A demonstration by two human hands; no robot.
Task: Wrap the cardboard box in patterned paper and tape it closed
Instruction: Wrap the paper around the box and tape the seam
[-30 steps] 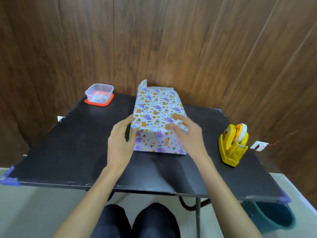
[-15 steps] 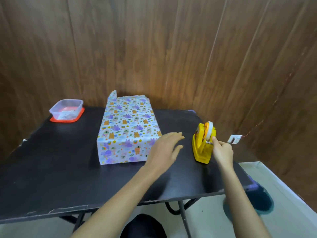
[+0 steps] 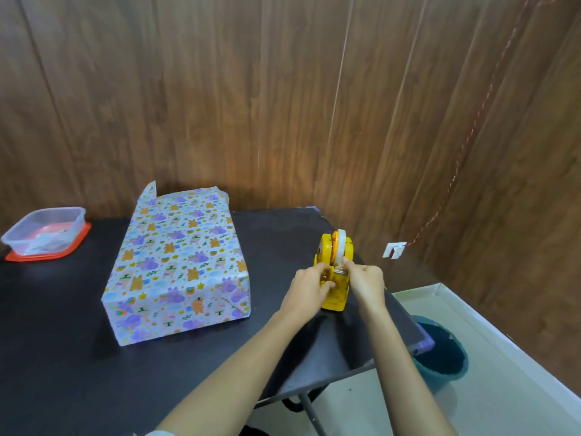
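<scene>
Centrally, paper-wrapped box [image 3: 179, 265] sat on counter [image 3: 63, 357], yellow tape dispenser [image 3: 336, 297] stood at its three o'clock, left hand [image 3: 309, 286] and right hand [image 3: 366, 283] each had grip clamped on it.

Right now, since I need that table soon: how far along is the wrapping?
Done: the wrapped box is papered on top, with its near end folded flat. In hand: left hand and right hand grip the tape dispenser. Left: the far flap stands open, and taping seems to remain.
</scene>
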